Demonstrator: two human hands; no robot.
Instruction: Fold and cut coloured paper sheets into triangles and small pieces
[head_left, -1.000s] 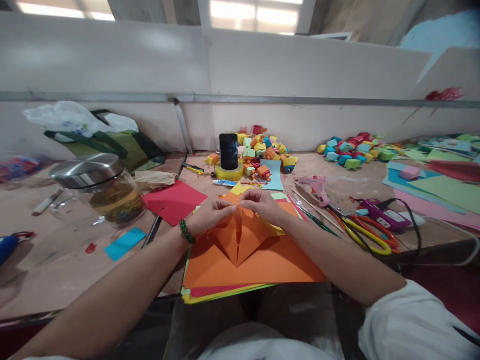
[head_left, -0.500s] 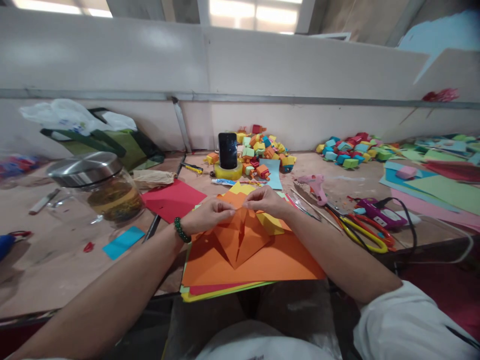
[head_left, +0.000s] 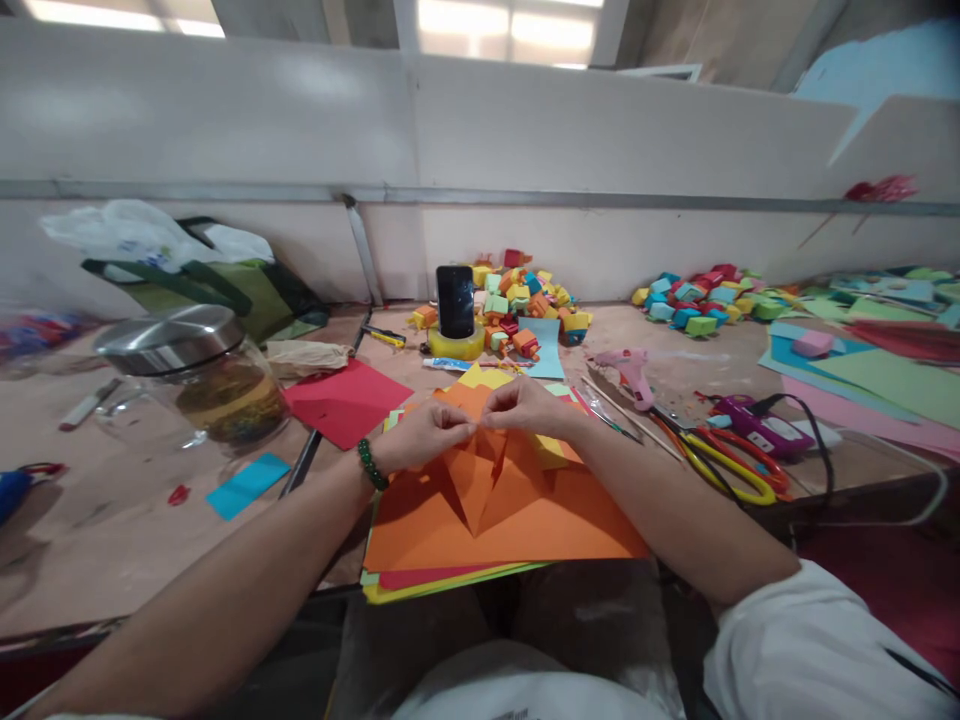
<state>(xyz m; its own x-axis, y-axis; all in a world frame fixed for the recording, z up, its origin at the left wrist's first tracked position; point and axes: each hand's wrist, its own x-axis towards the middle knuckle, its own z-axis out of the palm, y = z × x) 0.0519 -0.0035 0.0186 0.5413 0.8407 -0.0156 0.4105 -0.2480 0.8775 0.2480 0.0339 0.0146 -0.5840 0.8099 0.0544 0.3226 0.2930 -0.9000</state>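
A folded sheet of orange paper (head_left: 480,490) stands partly raised in front of me, its pointed corner toward my body. My left hand (head_left: 426,432), a green bead bracelet at its wrist, pinches the paper's upper edge between thumb and fingers. Close beside it, my right hand (head_left: 525,408) pinches the same edge, with the fingertips of both hands nearly touching. Beneath lies a stack of coloured sheets with an orange sheet (head_left: 555,535) on top. A small yellow piece of paper (head_left: 551,452) shows under my right wrist. The pinched folds are partly hidden by my fingers.
A phone (head_left: 455,302) leans upright before a heap of small paper cubes (head_left: 517,300). Scissors (head_left: 727,465) and a pink glue gun (head_left: 631,375) lie right. Left are a glass jar (head_left: 225,400), red paper (head_left: 349,400) and a blue paper strip (head_left: 247,485).
My hands have come closer together at the paper's upper edge. The folded orange paper's sides have drawn inward and its form looks narrower.
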